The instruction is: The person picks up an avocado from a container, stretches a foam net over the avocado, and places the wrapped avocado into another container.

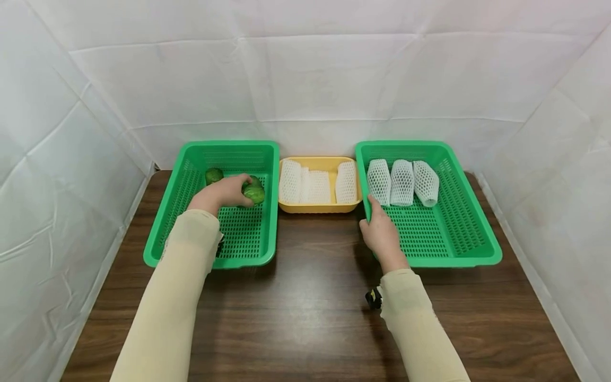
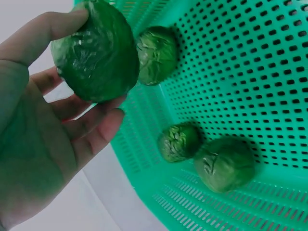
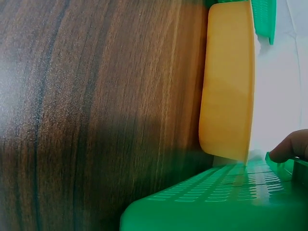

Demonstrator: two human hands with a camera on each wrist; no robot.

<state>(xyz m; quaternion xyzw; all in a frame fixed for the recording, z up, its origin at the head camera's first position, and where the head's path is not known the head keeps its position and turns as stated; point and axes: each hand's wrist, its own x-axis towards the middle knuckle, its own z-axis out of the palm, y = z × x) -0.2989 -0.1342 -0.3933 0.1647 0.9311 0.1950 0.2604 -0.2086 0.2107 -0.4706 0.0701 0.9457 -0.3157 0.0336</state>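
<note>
My left hand point(image 1: 228, 191) holds a round green fruit point(image 2: 98, 53) with a wrinkled, shiny surface, thumb on one side and fingers on the other. It is over the left green basket point(image 1: 241, 262), where more such fruits point(image 2: 225, 164) lie. Across the table, my right hand point(image 1: 382, 233) grips the near left rim of the right green basket point(image 1: 458, 261). Only a fingertip point(image 3: 288, 147) of it shows at the rim in the right wrist view. Three white foam net sleeves point(image 1: 402, 182) lie side by side at the back of that basket.
Between the baskets stands a yellow tray point(image 1: 320, 209) with several white foam nets point(image 1: 346, 183) in it. Behind everything hangs a white sheet wall point(image 1: 315, 79), with more sheeting at both sides. The wooden table point(image 1: 305, 318) stretches toward me in front.
</note>
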